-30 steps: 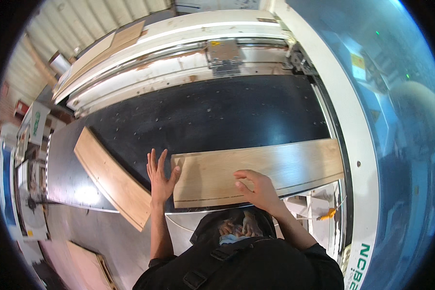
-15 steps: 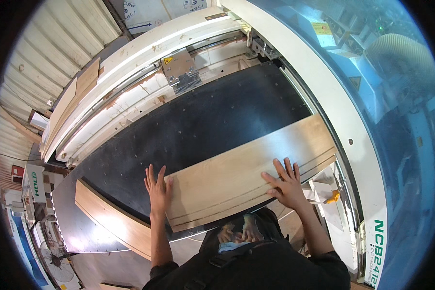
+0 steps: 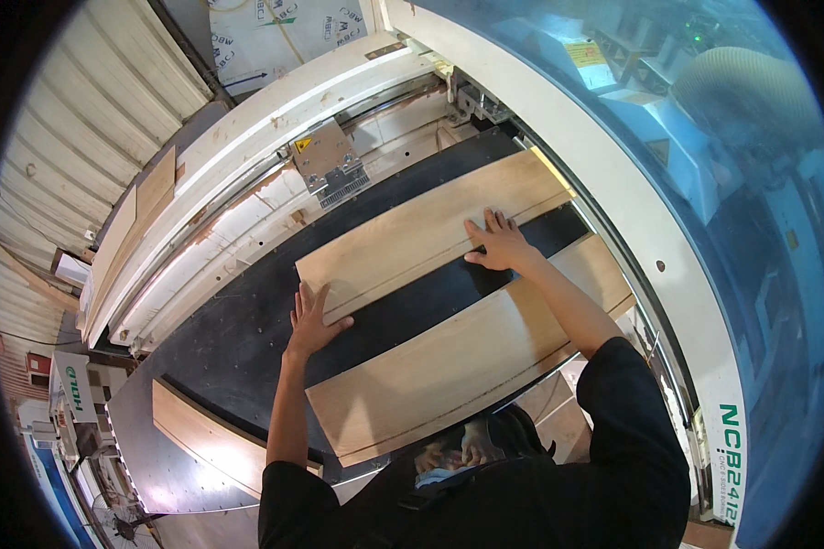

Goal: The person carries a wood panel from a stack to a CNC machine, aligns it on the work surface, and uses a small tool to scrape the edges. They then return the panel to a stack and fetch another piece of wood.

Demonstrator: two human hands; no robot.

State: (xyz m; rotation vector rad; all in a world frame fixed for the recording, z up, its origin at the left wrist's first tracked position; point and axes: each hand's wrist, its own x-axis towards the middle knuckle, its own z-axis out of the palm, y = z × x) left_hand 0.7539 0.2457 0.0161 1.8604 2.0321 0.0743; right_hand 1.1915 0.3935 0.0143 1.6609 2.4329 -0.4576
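A long pale wooden board [image 3: 421, 233] lies flat on the black machine bed [image 3: 238, 339], far from me. My left hand [image 3: 311, 320] presses flat on its near left corner with fingers spread. My right hand [image 3: 496, 242] rests flat on its near edge toward the right end. A second, similar wooden board [image 3: 458, 357] lies on the bed closer to me, under my forearms, with a strip of black bed showing between the two boards.
A third board [image 3: 206, 439] lies at the bed's left near corner. A white machine gantry [image 3: 247, 156] with a grey metal head [image 3: 328, 165] runs behind the bed. A blue-tinted curved guard [image 3: 705, 183] rises on the right. More boards lean at far left [image 3: 137, 215].
The top board has slid away from me across the black bed, separating from the board beneath it. Both hands have moved forward with it and my arms are stretched out.
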